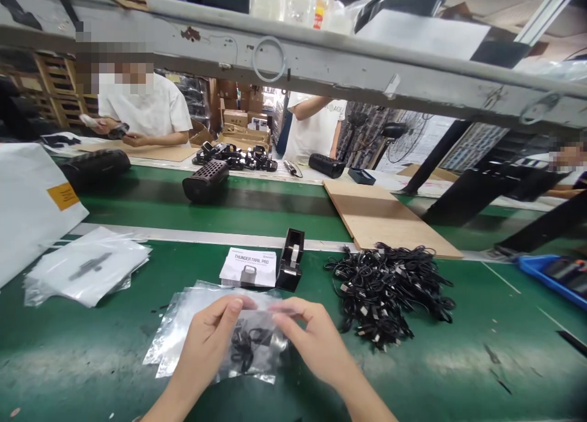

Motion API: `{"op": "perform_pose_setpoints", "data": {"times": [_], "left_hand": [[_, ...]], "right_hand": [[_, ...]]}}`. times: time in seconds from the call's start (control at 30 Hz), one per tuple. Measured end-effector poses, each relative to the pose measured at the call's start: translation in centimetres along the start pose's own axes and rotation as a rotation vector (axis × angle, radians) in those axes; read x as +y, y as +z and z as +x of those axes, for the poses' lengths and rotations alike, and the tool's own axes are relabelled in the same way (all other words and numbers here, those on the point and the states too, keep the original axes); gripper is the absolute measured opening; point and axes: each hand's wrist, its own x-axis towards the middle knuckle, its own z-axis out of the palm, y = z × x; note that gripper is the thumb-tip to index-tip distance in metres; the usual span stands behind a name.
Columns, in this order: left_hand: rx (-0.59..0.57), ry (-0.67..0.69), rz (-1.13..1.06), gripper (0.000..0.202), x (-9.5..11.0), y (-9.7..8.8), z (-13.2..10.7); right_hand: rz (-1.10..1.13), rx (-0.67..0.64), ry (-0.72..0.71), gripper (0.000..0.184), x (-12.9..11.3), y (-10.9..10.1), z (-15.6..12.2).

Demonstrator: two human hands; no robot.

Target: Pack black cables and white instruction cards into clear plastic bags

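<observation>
My left hand (208,342) and my right hand (312,342) pinch the top edge of a small clear plastic bag (257,348) that has a coiled black cable inside. The bag is held just above a stack of empty clear bags (178,330) lying on the green belt. A black tape dispenser (291,260) and a white leaflet stack (250,267) stand just beyond my hands. A heap of coiled black cables (389,293) lies to the right of my right hand.
More clear bags (87,266) and a big white bag (27,208) lie at left. A brown board (380,217), black speakers (206,180), a blue tray (554,275) and a metal shelf beam (321,61) overhead. People work across the belt.
</observation>
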Motion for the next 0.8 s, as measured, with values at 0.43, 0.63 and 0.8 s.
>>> {"op": "perform_pose_setpoints", "data": {"times": [0.43,0.63,0.8], "left_hand": [[0.152,-0.129,-0.309,0.029,0.0,1.6,0.0],[0.108,-0.119,-0.257,0.018,-0.3,1.7,0.0],[0.078,-0.101,-0.25,0.015,-0.5,1.0,0.0]], "right_hand": [[0.318,0.174,0.097,0.034,1.7,0.7,0.4],[0.265,0.168,0.005,0.019,2.1,0.4,0.5],[0.089,0.114,-0.065,0.014,2.1,-0.6,0.8]]}}
